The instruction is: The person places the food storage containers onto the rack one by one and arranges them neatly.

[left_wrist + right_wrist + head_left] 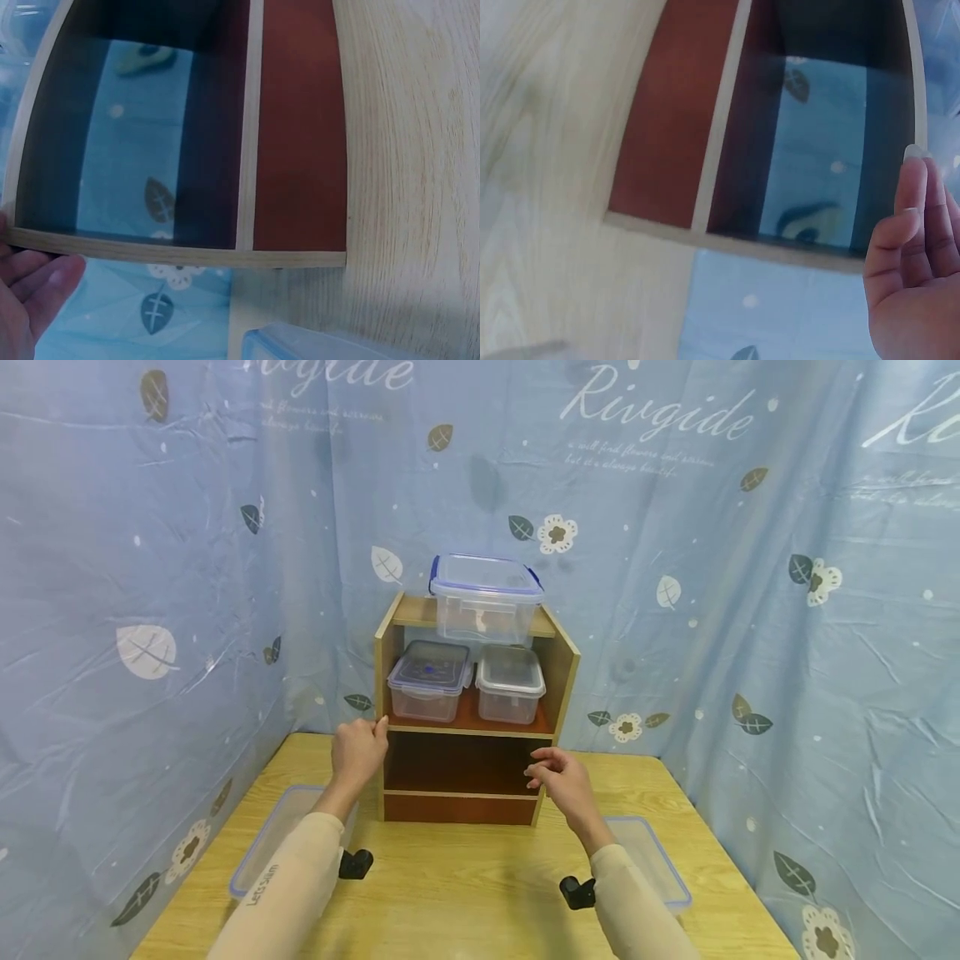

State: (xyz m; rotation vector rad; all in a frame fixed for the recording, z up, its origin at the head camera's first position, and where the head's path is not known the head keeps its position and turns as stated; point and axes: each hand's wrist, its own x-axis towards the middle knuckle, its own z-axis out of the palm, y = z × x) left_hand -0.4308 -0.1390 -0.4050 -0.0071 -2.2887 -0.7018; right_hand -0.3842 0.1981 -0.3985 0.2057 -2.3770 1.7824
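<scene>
A small wooden shelf (468, 808) with red-brown boards stands upright on the table. My left hand (358, 752) grips the front edge of its left side panel, at middle-board height; in the left wrist view the fingers (54, 289) lie on the panel's outer side. My right hand (561, 778) is at the lower right side panel, holding nothing, its fingers loosely bent; in the right wrist view the fingertips overlap the panel's edge. On the middle board sit a blue-lidded container (429, 681) and a clear-lidded container (512, 683). A larger clear container (486, 597) with blue clips rests on top.
A clear blue-rimmed container (281, 831) lies on the wooden table (435, 893) at the left, partly behind my left forearm. Another blue-rimmed container (651, 852) is at the right, partly behind my right forearm. A blue patterned curtain (637, 610) hangs behind and along both sides.
</scene>
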